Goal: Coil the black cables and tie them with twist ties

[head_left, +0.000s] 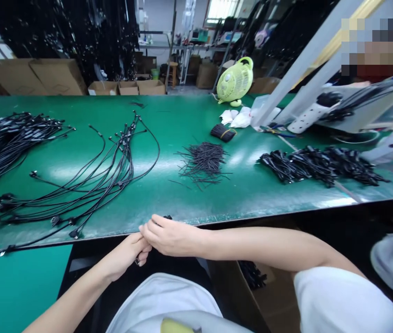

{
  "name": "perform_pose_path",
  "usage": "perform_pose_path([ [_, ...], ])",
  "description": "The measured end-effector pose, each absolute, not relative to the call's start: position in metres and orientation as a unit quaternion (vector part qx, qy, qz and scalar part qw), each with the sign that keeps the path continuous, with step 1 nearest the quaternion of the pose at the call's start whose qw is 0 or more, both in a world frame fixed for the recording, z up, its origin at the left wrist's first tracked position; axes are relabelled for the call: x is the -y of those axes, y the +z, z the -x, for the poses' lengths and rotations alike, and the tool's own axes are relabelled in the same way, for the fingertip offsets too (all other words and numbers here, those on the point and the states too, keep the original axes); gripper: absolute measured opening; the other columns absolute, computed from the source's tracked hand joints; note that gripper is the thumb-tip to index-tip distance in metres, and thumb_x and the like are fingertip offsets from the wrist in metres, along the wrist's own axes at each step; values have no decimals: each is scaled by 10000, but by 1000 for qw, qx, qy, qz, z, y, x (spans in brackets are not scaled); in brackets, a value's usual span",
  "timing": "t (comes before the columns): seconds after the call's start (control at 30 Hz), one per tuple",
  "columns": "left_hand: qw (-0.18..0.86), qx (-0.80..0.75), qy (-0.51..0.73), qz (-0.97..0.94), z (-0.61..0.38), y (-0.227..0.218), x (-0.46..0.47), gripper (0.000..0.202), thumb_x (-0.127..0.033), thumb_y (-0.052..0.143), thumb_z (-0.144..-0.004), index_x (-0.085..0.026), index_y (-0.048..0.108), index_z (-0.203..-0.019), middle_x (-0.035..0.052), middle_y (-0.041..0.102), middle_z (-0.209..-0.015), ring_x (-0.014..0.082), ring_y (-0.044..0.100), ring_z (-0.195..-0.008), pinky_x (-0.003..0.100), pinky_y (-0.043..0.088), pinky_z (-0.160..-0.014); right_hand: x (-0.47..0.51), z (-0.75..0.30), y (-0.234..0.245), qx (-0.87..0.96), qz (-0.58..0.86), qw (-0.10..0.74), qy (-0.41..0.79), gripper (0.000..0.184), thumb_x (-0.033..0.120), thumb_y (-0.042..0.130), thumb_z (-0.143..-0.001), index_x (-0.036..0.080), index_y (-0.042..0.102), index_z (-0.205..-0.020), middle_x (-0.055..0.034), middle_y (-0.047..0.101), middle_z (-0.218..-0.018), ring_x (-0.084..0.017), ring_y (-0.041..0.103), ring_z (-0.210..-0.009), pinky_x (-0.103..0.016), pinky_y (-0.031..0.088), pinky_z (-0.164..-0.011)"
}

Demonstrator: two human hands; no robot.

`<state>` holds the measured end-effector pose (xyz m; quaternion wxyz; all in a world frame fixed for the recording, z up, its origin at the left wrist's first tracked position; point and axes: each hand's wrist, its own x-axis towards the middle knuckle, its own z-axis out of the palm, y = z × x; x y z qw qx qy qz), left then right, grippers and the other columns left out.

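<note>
My left hand (127, 254) and my right hand (168, 235) meet at the front edge of the green table. Both are closed around a black cable (167, 217), mostly hidden by my fingers. A dark end of it peeks out above my right hand, and a small shiny tip shows below my left fingers. To the left, several loose black cables (113, 185) with plugs lie spread out. Beyond my hands is a pile of short black ties (206, 159), with a banded bundle of ties (223, 132) behind it.
A thick heap of black cables (5, 143) covers the table's left end. Bundled cables (317, 165) lie in a row at the right. A green fan (235, 82) stands at the back edge. Another person sits at the right near a machine. An open carton (272, 296) stands below the table.
</note>
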<state>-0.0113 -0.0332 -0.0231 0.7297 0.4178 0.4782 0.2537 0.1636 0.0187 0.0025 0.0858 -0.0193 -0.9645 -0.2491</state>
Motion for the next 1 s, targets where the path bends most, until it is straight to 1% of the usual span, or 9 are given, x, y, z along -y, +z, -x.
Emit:
perform_pose_path([
  [0.13,736,-481,240,-412,10,-21,36,382,-516,585,-787,-187,428,-672,-54,378,-612,82,317,-527,249,315,-523,-16,-162,1,968,-28,86,-233,245,114,406,-927,108,613,-796,-64,524,-750,-178,495,-692,-331,334,-603],
  [0.37,717,-492,220,-443,13,-16,40,77,-235,454,-755,-172,499,-763,-38,446,-634,113,410,-605,278,390,-642,-11,-153,4,980,-5,50,-191,242,119,386,-924,112,579,-778,-57,517,-715,-175,475,-638,-320,273,-566],
  [0.43,687,-501,223,-477,13,-13,39,261,-168,429,-706,-162,576,-922,-6,544,-730,145,500,-699,308,431,-722,-13,-151,1,986,45,22,-160,208,115,416,-897,130,568,-755,-47,516,-682,-178,478,-613,-324,284,-557],
  [0.5,633,-529,231,-516,13,-10,34,542,-145,447,-687,-162,550,-1220,69,638,-1031,213,567,-983,371,433,-911,-19,-149,-6,984,101,20,-144,148,96,453,-841,130,579,-770,-56,544,-675,-188,498,-605,-330,310,-556],
  [0.57,579,-561,250,-536,13,-5,27,757,-159,494,-700,-139,368,-1447,135,476,-1421,271,396,-1329,404,293,-1115,-28,-147,-15,980,151,77,-105,148,65,461,-794,127,595,-801,-65,583,-692,-190,529,-610,-325,345,-569],
  [0.67,548,-562,338,-520,12,-1,12,800,-274,513,-799,-108,214,-1522,127,211,-1596,270,148,-1475,398,112,-1203,-41,-138,-22,947,227,224,37,205,88,414,-861,166,570,-753,-35,602,-683,-158,559,-604,-274,383,-573],
  [0.83,595,-486,523,-370,12,-3,-7,720,-662,401,-865,-67,595,-1220,190,653,-1178,313,584,-1148,479,397,-1032,-31,-120,-23,840,281,379,268,358,346,364,-987,194,554,-724,2,602,-659,-119,572,-580,-200,437,-553],
  [0.93,542,-458,565,-422,21,5,-6,639,-656,508,-835,-95,644,-1109,157,700,-999,263,641,-979,414,462,-923,-28,-118,-28,811,282,378,346,435,446,365,-975,197,544,-666,6,592,-620,-123,574,-557,-188,454,-524],
  [1.0,473,-412,534,-567,28,15,1,588,-621,399,-905,-122,697,-991,141,712,-928,235,632,-954,377,445,-936,-35,-123,-31,815,283,369,345,491,488,361,-967,196,507,-600,10,564,-570,-120,557,-516,-183,443,-486],
])
